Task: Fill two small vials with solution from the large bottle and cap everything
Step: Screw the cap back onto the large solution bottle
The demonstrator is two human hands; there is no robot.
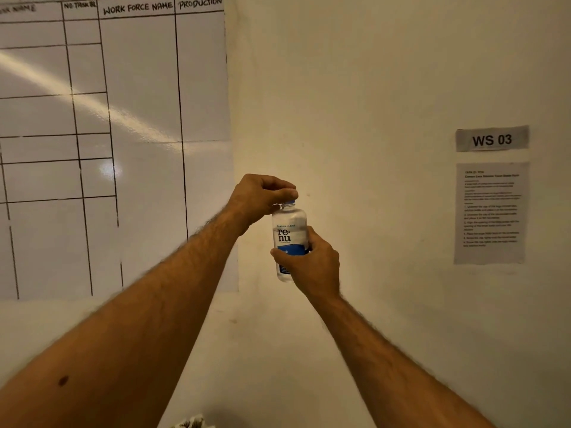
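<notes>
I hold the large clear bottle (289, 233) with the white and blue "renu" label upright in the air, in front of the wall. My right hand (312, 267) grips its lower half from the right. My left hand (261, 197) curls over the top, its fingers closed round the blue cap (293, 201), of which only a sliver shows. The two small vials are out of view.
A whiteboard (139, 118) with a hand-drawn table hangs on the left wall. On the right wall are a "WS 03" sign (492, 139) and a printed instruction sheet (490, 211). A small pale object (193, 423) shows at the bottom edge.
</notes>
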